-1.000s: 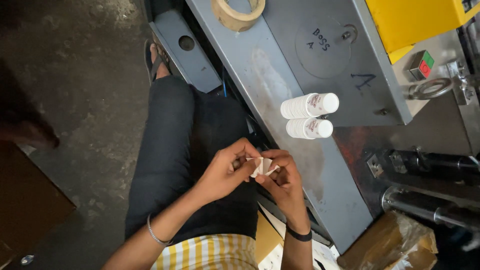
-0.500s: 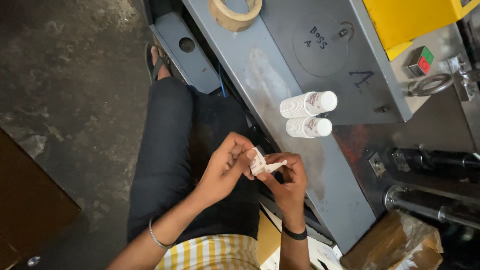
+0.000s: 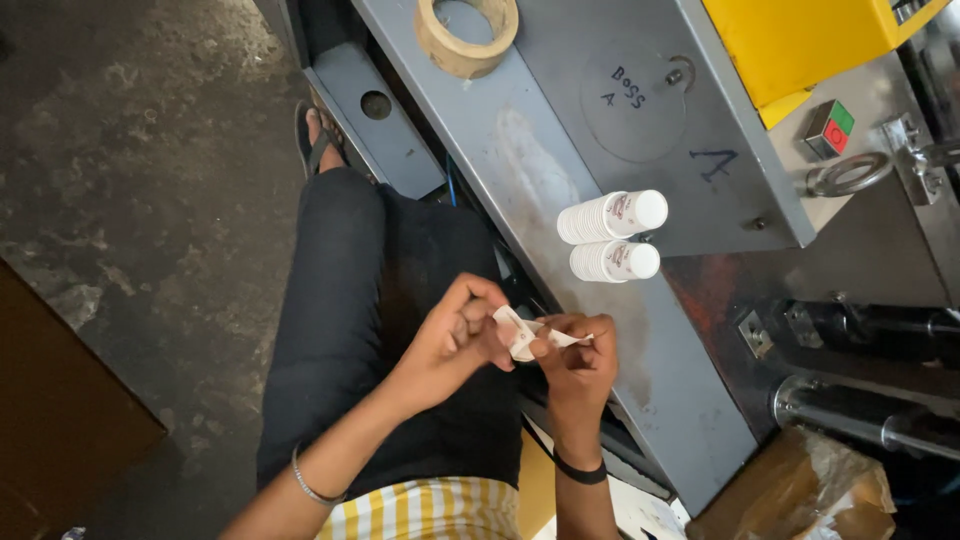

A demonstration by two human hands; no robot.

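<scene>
Small white paper piece (image 3: 520,335) pinched between both hands over the lap, just off the near edge of the grey table (image 3: 560,200); left hand (image 3: 455,340) grips its left end with thumb and curled fingers closed tight on it; right hand (image 3: 575,360) holds the right end, fingertips narrow, a thin strip of the paper poking out rightward past the thumb; long axis of the paper runs roughly left to right between the two hands, slightly crumpled or folded in the middle; both hands touch it, neither clearly nearer; wrists bent inward, forearms coming up from the bottom of the frame, elbows low; bangle on left wrist, dark band on right wrist; two stacks of white paper cups (image 3: 612,235) lie on their sides on the table, just beyond the hands, apart from them; tape roll (image 3: 466,35) well apart at the far end of the table.
</scene>
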